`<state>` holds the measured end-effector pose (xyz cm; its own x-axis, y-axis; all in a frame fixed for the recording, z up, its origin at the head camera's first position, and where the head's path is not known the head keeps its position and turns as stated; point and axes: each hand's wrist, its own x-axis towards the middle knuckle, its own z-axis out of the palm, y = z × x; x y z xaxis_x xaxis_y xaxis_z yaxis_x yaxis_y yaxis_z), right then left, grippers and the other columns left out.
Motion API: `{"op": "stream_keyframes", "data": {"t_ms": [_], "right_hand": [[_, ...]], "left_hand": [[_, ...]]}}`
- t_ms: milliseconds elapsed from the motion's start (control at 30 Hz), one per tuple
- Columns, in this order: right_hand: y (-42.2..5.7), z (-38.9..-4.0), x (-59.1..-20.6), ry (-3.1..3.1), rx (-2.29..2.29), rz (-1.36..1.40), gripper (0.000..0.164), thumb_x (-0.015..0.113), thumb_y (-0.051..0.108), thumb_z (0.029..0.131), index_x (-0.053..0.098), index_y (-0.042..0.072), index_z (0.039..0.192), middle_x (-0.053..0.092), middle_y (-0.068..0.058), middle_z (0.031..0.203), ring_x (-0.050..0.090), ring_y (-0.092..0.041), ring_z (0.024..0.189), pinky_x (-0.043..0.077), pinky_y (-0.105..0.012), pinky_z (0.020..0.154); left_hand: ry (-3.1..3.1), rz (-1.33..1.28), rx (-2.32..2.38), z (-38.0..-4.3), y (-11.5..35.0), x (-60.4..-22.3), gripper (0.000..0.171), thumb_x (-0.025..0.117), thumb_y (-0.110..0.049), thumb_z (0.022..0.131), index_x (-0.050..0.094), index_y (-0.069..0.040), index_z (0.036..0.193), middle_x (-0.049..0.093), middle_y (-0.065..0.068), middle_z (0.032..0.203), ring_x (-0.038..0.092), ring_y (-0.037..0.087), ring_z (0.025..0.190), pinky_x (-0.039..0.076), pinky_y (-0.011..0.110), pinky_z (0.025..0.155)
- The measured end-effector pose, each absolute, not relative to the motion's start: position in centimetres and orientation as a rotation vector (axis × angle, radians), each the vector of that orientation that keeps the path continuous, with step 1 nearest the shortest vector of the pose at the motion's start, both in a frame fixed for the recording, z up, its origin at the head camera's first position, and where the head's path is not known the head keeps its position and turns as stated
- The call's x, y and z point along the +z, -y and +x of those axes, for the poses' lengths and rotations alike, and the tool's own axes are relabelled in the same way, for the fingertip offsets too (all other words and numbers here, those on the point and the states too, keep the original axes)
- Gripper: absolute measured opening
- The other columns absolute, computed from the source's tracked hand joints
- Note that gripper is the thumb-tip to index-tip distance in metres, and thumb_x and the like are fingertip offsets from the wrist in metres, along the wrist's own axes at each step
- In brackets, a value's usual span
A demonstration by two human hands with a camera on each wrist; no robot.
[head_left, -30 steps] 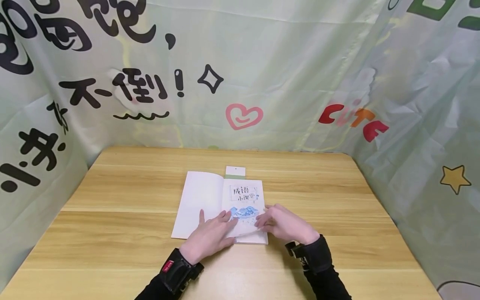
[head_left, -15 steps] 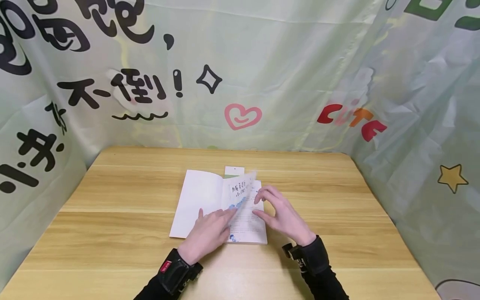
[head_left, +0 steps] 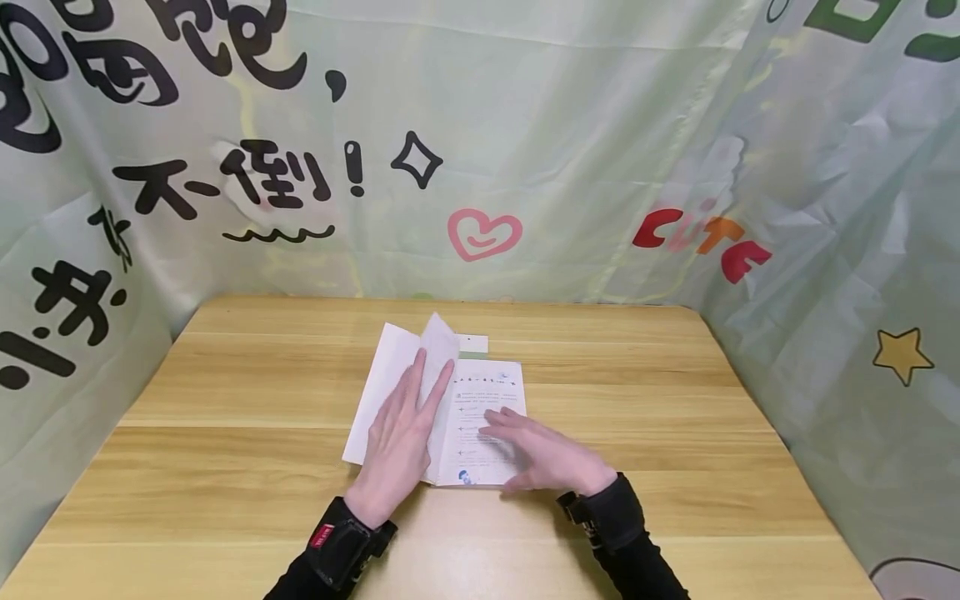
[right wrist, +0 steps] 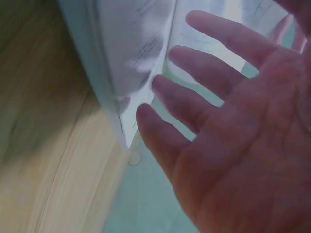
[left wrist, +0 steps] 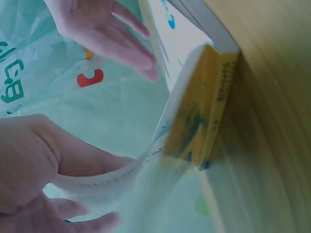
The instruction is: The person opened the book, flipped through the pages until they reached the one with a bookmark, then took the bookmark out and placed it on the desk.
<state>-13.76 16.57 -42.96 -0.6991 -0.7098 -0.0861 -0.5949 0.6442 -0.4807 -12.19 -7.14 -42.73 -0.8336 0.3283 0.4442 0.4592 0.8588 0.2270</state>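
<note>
An open book point(head_left: 480, 392) lies on the table, its right page printed with text and a small blue figure near the bottom. A raised leaf point(head_left: 439, 337) stands curved over the left side. My left hand point(head_left: 397, 442) lies across that leaf with its fingers stretched upward; in the left wrist view, the bent leaf runs between the thumb and the other fingers. My right hand point(head_left: 551, 454) hovers over the right page, fingers spread and straight, holding nothing. The yellow spine point(left wrist: 221, 92) shows in the left wrist view.
A white and green card-like piece point(head_left: 473, 344) sticks out behind the book's top edge. The wooden table point(head_left: 637, 375) is backed by a pale printed cloth point(head_left: 585, 150) on the back and sides. Both wrists wear black straps.
The title leaf has swung from the right side over to the left, showing a text page beneath. My left hand has moved left and up with it; my right hand has lowered over the new page.
</note>
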Motion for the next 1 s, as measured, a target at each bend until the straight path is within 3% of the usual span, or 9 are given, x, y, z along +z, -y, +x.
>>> {"op": "stream_keyframes", "data": {"t_ms": [67, 133, 233, 367, 533, 700, 833, 1000], "right_hand": [[-16.6, -13.7, -43.1, -2.587, -0.602, -1.012, 0.083, 0.084, 0.027, 0.066, 0.050, 0.007, 0.139, 0.032, -0.019, 0.152, 0.025, -0.036, 0.138, 0.027, -0.055, 0.111], [-16.6, -13.6, -43.1, -2.577, -0.592, -0.979, 0.084, 0.084, 0.027, 0.065, 0.050, 0.008, 0.139, 0.031, -0.019, 0.152, 0.024, -0.036, 0.139, 0.027, -0.055, 0.111], [-16.7, -13.5, -43.1, -2.575, -0.576, -0.948, 0.084, 0.084, 0.025, 0.065, 0.049, 0.008, 0.140, 0.030, -0.018, 0.153, 0.023, -0.036, 0.139, 0.027, -0.055, 0.111], [-16.6, -13.6, -43.1, -2.591, -0.551, -0.941, 0.084, 0.084, 0.023, 0.065, 0.049, 0.007, 0.140, 0.032, -0.018, 0.152, 0.024, -0.035, 0.139, 0.028, -0.055, 0.110], [-16.5, -13.6, -43.1, -2.610, -0.526, -0.938, 0.082, 0.084, 0.021, 0.065, 0.050, 0.007, 0.139, 0.035, -0.018, 0.151, 0.027, -0.035, 0.138, 0.029, -0.056, 0.109], [-16.5, -13.5, -42.9, -2.615, -0.497, -0.951, 0.080, 0.084, 0.024, 0.065, 0.053, 0.006, 0.137, 0.037, -0.019, 0.149, 0.030, -0.035, 0.136, 0.030, -0.056, 0.109], [-16.6, -13.6, -43.0, -2.611, -0.494, -0.974, 0.074, 0.083, 0.023, 0.067, 0.056, 0.005, 0.134, 0.040, -0.020, 0.147, 0.032, -0.035, 0.135, 0.030, -0.056, 0.109], [-16.8, -13.7, -42.8, -2.602, -0.503, -1.002, 0.067, 0.082, 0.020, 0.069, 0.059, 0.002, 0.130, 0.044, -0.022, 0.144, 0.034, -0.035, 0.134, 0.030, -0.056, 0.109]], "left_hand": [[2.633, -0.582, -0.343, -12.3, 7.3, -42.7, 0.106, 0.067, 0.015, 0.065, 0.022, -0.020, 0.155, 0.008, 0.018, 0.159, 0.017, 0.039, 0.140, 0.032, 0.059, 0.106], [2.626, -0.577, -0.254, -12.5, 7.4, -42.7, 0.098, 0.066, 0.014, 0.066, 0.031, -0.019, 0.152, 0.011, 0.018, 0.159, 0.009, 0.039, 0.142, 0.019, 0.062, 0.111], [2.632, -0.583, -0.167, -12.7, 7.6, -42.7, 0.083, 0.063, 0.013, 0.069, 0.045, -0.017, 0.145, 0.021, 0.017, 0.157, 0.008, 0.037, 0.143, 0.009, 0.062, 0.113], [2.678, -0.625, -0.127, -12.6, 7.7, -43.1, 0.068, 0.062, 0.013, 0.074, 0.056, -0.016, 0.136, 0.037, 0.015, 0.150, 0.015, 0.034, 0.142, 0.003, 0.060, 0.114], [2.746, -0.762, -0.146, -12.3, 7.7, -43.8, 0.063, 0.061, 0.014, 0.076, 0.059, -0.014, 0.132, 0.045, 0.013, 0.146, 0.026, 0.033, 0.139, 0.007, 0.060, 0.114], [2.819, -0.988, -0.206, -12.2, 7.7, -44.6, 0.056, 0.058, 0.014, 0.079, 0.059, -0.007, 0.131, 0.046, 0.013, 0.144, 0.034, 0.030, 0.135, 0.022, 0.059, 0.111], [2.892, -0.980, -0.218, -12.1, 7.6, -45.0, 0.053, 0.060, 0.011, 0.077, 0.058, -0.001, 0.129, 0.048, 0.013, 0.143, 0.036, 0.030, 0.134, 0.030, 0.059, 0.108], [2.986, -0.891, -0.257, -11.9, 7.4, -44.7, 0.050, 0.058, -0.001, 0.082, 0.055, 0.003, 0.132, 0.045, 0.015, 0.145, 0.034, 0.032, 0.135, 0.028, 0.060, 0.108]]}}
